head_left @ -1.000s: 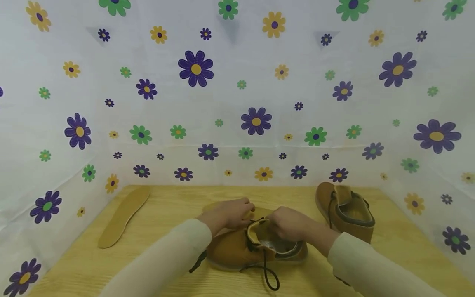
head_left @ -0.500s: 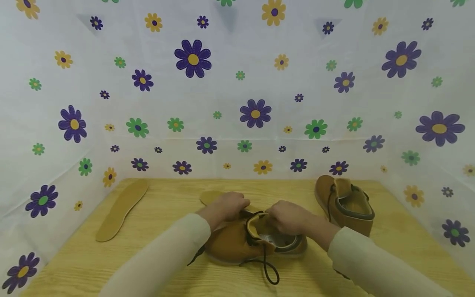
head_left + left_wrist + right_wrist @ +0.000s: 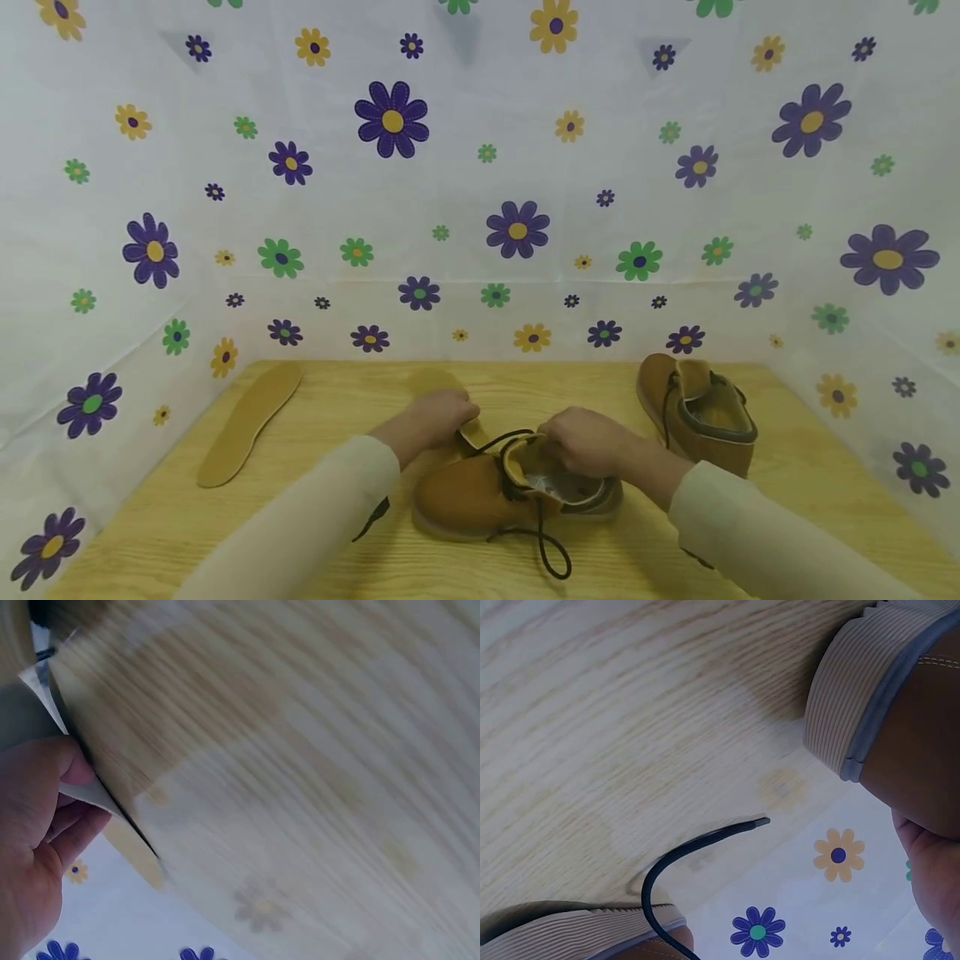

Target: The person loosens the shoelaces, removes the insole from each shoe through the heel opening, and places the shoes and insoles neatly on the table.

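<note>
A tan boot [image 3: 461, 500] with dark laces stands on the table, toe to the left and opening up. My right hand [image 3: 585, 437] grips the far side of its collar, fingers partly hidden inside the opening. Behind the toe, my left hand [image 3: 435, 417] pinches a tan insole [image 3: 474, 435], mostly covered by the hand. In the left wrist view the thumb and fingers of my left hand [image 3: 34, 825] nip the insole's thin edge. The right wrist view catches part of my right hand [image 3: 937, 881] against the boot's brown leather [image 3: 922, 735].
A second insole [image 3: 251, 425] lies flat at the table's left. The matching boot [image 3: 716, 446] stands at the back right, its dark lace [image 3: 705, 838] arching up in the right wrist view. Flowered white cloth [image 3: 450, 192] walls in the wooden table [image 3: 300, 533].
My left hand has moved left, away from the boot's opening, and now pinches the insole that lay behind the boot. The right hand keeps its grip on the collar.
</note>
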{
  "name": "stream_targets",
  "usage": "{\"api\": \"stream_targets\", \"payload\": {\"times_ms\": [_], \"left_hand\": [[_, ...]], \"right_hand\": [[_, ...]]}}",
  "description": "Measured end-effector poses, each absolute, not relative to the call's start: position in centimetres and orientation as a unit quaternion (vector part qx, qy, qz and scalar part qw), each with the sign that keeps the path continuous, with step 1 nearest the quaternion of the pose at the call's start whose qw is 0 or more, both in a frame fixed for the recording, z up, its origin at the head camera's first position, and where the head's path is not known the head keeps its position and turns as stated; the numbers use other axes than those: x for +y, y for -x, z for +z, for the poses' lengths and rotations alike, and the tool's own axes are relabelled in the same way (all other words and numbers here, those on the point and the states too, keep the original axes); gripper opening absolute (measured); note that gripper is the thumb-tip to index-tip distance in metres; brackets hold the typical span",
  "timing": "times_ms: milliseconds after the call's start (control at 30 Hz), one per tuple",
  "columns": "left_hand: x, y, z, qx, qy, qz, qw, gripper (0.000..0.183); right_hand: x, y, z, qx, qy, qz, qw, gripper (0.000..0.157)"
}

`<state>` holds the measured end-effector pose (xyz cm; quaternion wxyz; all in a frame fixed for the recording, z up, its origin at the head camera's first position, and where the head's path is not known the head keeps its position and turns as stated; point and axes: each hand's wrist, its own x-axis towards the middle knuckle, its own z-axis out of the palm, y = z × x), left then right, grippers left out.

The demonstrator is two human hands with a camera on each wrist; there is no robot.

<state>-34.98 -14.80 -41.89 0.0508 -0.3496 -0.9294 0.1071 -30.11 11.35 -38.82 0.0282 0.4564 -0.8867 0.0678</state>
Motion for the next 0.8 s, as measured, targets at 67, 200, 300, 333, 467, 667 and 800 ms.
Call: {"api": "stream_targets", "payload": {"times_ms": [67,200,300,333,467,667,800], "left_hand": [[-15.5,35.0,-41.8,-0.927,0.355,0.105,0.059,0.016],[-16.8,35.0,-41.4,-0.929,0.357,0.089,0.041,0.02],[-17.1,35.2,-40.8,-0.934,0.347,0.084,0.008,0.023],[-17.0,35.3,-40.6,-0.936,0.341,0.089,-0.004,0.023],[-15.8,35.2,-40.4,-0.95,0.292,0.106,-0.02,0.029],[-14.6,34.0,-41.9,-0.966,0.227,0.124,0.026,0.046],[-15.2,33.6,-43.3,-0.965,0.211,0.149,0.048,0.038]], "right_hand": [[11.6,30.1,-38.8,-0.886,-0.459,0.06,0.037,0.024],[11.9,30.1,-38.8,-0.884,-0.462,0.061,0.041,0.025],[11.9,30.2,-38.9,-0.885,-0.46,0.068,0.036,0.026],[12.0,30.2,-38.9,-0.886,-0.458,0.069,0.034,0.026],[12.2,30.2,-39.0,-0.889,-0.453,0.068,0.032,0.026],[12.1,29.9,-38.9,-0.891,-0.449,0.06,0.041,0.025],[11.6,29.8,-38.6,-0.888,-0.454,0.037,0.059,0.023]]}}
